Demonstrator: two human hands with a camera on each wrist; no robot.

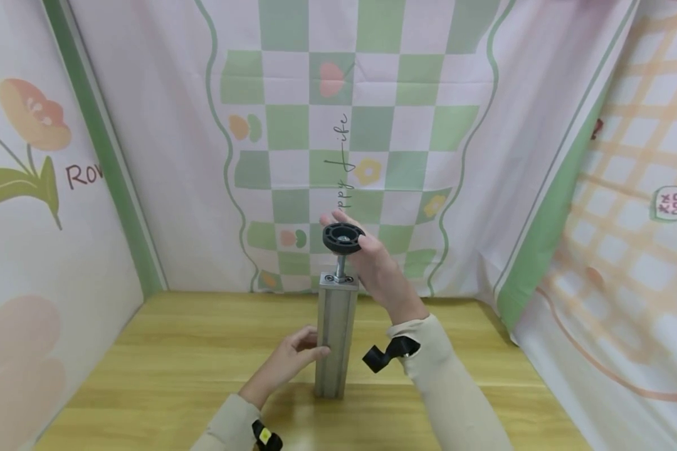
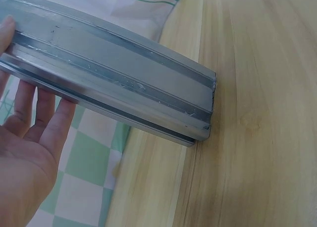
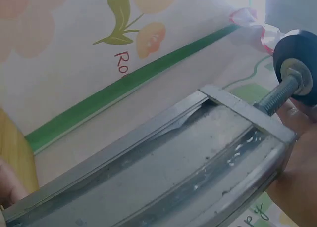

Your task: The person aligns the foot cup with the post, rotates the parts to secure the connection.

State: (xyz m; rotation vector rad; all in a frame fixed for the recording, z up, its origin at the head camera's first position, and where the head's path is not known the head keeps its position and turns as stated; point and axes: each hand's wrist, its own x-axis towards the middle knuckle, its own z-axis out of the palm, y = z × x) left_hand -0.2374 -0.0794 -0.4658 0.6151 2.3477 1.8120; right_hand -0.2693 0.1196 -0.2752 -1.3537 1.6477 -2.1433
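An aluminium profile (image 1: pixel 335 338) stands upright on the table, with slotted sides and an end plate (image 1: pixel 338 282) on top. From the plate rises a threaded bolt (image 3: pixel 280 96) that carries a round black leveling foot (image 1: pixel 343 238). My left hand (image 1: pixel 290 360) grips the profile's lower half; in the left wrist view its thumb lies on one face and its fingers (image 2: pixel 59 125) on the opposite side. My right hand (image 1: pixel 380 272) is at the leveling foot, thumb against the near right rim and fingers reaching behind it. The foot partly hides those fingers.
The wooden table (image 1: pixel 203 338) extends around the profile. A printed cloth (image 1: pixel 383 81) with green checks hangs behind, and patterned cloths (image 1: pixel 626 263) enclose the sides. Black straps (image 1: pixel 395 354) with small mounts sit at both wrists.
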